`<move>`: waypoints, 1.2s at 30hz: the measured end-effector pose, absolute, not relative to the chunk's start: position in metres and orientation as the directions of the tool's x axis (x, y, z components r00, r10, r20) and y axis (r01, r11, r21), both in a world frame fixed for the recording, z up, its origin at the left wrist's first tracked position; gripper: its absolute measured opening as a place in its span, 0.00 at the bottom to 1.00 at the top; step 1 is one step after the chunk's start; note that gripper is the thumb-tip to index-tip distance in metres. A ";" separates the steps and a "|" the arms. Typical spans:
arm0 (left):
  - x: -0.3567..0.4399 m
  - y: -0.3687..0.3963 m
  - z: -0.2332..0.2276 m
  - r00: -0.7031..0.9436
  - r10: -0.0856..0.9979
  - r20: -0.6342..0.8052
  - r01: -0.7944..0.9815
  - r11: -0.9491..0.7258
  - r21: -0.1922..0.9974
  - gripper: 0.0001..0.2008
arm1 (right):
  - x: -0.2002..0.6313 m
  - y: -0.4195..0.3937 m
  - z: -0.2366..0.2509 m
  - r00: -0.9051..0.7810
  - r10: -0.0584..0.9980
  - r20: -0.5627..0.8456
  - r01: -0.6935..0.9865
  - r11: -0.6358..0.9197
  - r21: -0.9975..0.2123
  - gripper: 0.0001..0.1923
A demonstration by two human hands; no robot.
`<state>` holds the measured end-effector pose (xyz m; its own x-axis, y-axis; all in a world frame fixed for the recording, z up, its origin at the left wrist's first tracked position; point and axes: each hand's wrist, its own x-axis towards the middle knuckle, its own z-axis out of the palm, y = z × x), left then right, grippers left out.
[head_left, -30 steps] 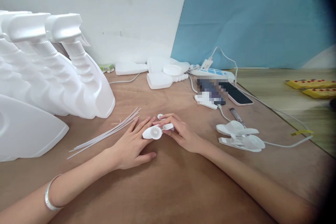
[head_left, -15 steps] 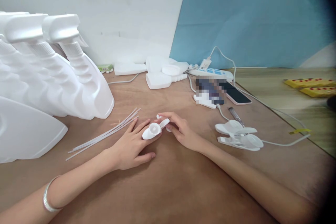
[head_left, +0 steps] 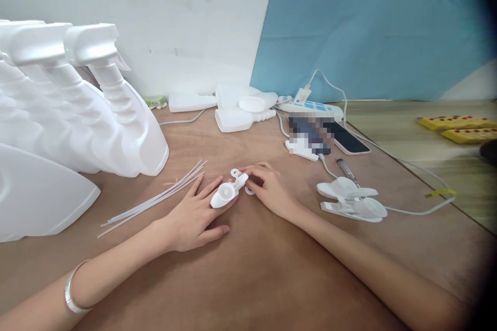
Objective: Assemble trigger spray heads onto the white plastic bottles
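My left hand [head_left: 194, 220] lies flat on the brown table, palm down, with its fingers spread. On its fingers rests a small white plastic clip [head_left: 225, 194] with a round cup on one end, its narrow end pointing right. My right hand [head_left: 271, 190] bends in from the right, index finger and thumb closed around that narrow end. One small white ring [head_left: 235, 172] lies beyond the clip, and another white ring [head_left: 249, 191] is partly hidden by the right thumb. Several thin white tubes [head_left: 155, 197] lie just past my left fingertips.
White spray bottles [head_left: 132, 129] stand at left, with more white bottles [head_left: 233, 120] lying at the back. Similar white clips [head_left: 349, 199], a pen [head_left: 346, 170] and a phone [head_left: 351, 139] lie at right. A power strip [head_left: 314, 108] and cables run along the back right.
My right index finger has drawn back from the far ring, which shows more fully. The clip has turned slightly, its narrow end now between my right index finger and thumb. My left hand is still.
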<state>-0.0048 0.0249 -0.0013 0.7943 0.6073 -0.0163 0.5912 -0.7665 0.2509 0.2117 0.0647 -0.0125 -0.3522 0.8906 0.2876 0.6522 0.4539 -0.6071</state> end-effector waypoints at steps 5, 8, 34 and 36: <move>-0.005 0.025 -0.004 0.798 0.602 -0.010 0.587 -0.774 0.238 0.33 | 0.213 0.066 -0.016 -0.236 0.937 0.259 0.634 0.350 -0.690 0.06; -0.005 0.026 -0.005 0.805 0.593 0.003 0.575 -0.783 0.236 0.33 | 0.213 0.068 -0.018 -0.123 0.964 0.237 0.454 0.267 -0.850 0.05; -0.005 0.026 -0.008 0.797 0.604 0.015 0.580 -0.773 0.257 0.32 | 0.186 0.030 -0.010 -0.262 0.845 0.466 0.264 0.527 -0.808 0.05; -0.005 0.026 -0.007 0.797 0.603 0.024 0.577 -0.773 0.264 0.32 | 0.186 0.030 -0.011 -0.294 0.832 0.470 0.284 0.545 -0.789 0.06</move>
